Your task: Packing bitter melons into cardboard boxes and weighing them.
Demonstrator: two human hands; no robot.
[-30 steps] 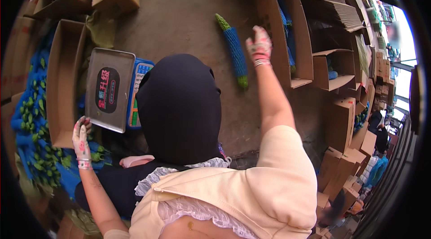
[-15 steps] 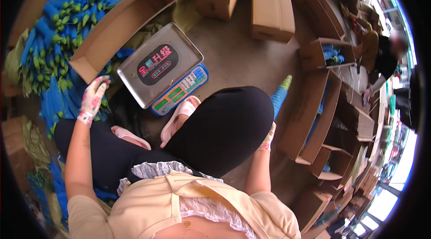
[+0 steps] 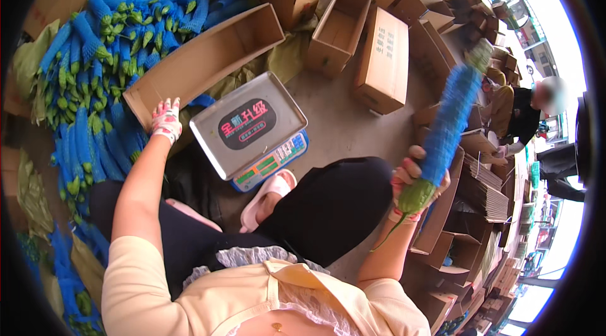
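Observation:
Raised at the right, my right hand (image 3: 407,186) is closed around the lower end of a bitter gourd (image 3: 447,131) in a blue foam net. Its green stem end points down towards me and its other green tip points up and away. At the left, my left hand (image 3: 166,122) lies with its fingers stretched out on the near end of a long open cardboard box (image 3: 208,48); its thumb is hidden. Both hands wear white gloves with a red pattern. Between them on the floor stands a scale (image 3: 287,108) with a bare metal pan and a blue keypad.
A big heap of netted gourds (image 3: 95,52) lies at the left. Ahead stand open cardboard boxes (image 3: 341,23) and a closed box (image 3: 384,58). More open boxes (image 3: 461,251) line the right side, where another person (image 3: 527,108) is at work.
My right hand has come up from beside my knee, lifting the netted bitter gourd into full view. My left hand has moved forward onto the box's near end. The view has shifted.

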